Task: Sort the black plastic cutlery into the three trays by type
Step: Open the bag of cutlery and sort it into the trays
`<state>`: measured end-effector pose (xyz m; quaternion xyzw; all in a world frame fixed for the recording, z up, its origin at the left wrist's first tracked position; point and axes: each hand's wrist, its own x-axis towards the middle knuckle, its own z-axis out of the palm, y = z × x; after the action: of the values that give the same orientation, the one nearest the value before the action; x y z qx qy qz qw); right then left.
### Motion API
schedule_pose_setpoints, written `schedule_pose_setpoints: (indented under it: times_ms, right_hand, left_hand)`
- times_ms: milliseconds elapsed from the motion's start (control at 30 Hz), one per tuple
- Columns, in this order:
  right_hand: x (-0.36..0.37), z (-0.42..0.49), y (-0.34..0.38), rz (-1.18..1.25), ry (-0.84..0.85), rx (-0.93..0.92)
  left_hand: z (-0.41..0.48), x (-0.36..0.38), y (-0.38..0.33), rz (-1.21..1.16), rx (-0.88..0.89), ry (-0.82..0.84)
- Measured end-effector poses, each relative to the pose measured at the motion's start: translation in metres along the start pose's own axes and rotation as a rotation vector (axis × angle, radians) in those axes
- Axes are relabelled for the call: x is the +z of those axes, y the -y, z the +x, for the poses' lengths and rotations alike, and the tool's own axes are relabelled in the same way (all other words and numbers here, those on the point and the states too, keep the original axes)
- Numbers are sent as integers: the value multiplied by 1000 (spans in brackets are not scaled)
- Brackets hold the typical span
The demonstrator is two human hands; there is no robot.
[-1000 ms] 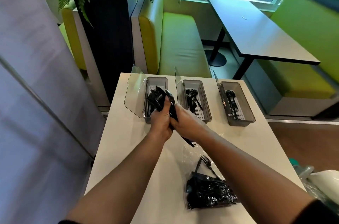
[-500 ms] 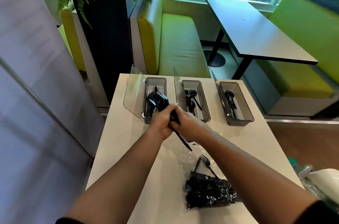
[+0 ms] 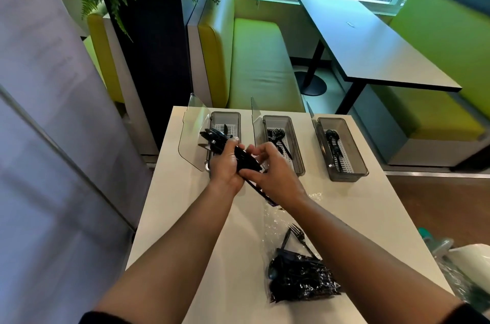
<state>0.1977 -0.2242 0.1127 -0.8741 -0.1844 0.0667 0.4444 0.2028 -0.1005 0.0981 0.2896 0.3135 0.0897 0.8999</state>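
Both forearms extended forward, converging, left hand [image 3: 224, 164] gripping cutlery bundle [image 3: 215, 138], right hand [image 3: 274, 174] just beside it, thumb on bundle, fingers loosely curled above, grip unclear

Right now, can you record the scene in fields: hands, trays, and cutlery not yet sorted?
left hand: grips bundle of black plastic cutlery
right hand: pinches the bundle's handles
left clear grey tray: contents mostly hidden
middle clear grey tray: black forks
right clear grey tray: black spoons
unsorted: clear plastic bag of black cutlery on white table
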Motion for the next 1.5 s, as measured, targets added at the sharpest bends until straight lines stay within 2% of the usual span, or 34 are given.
schedule_pose_setpoints:
  times_ms: [100,167,233,333,433,633,867,1000,1100,1233,1333,1500]
  right_hand:
    - [-5,-3,-2,172,123,121]
    - [-3,-8,-5,359,201,212]
    - [5,-13,-7,586,206,326]
    - [23,-18,1,949,93,600]
    - [39,-15,7,1171,-91,819]
    - [36,-8,13,1390,-274,837]
    - [33,-8,23,1421,-233,853]
    - [30,-9,22,1397,-150,818]
    - [30,-3,15,1184,-155,776]
    - [6,7,10,913,-218,518]
    - [-13,13,8,757,-148,281]
    - [-28,19,-5,594,-165,216]
  left_hand:
    - [5,-4,-12,-42,43,-23]
    - [6,-3,-19,-57,87,-44]
    - [6,1,-24,-39,158,-67]
    - [3,7,-24,-6,258,-87]
    - [0,9,-16,74,334,-77]
    - [-12,12,3,117,331,-7]
    - [-13,13,27,268,297,80]
    - [-15,8,32,365,255,115]
    - [-11,2,33,495,262,140]
    - [-11,-7,26,573,264,297]
    - [-16,-9,30,596,241,357]
    - [-16,-11,41,659,240,372]
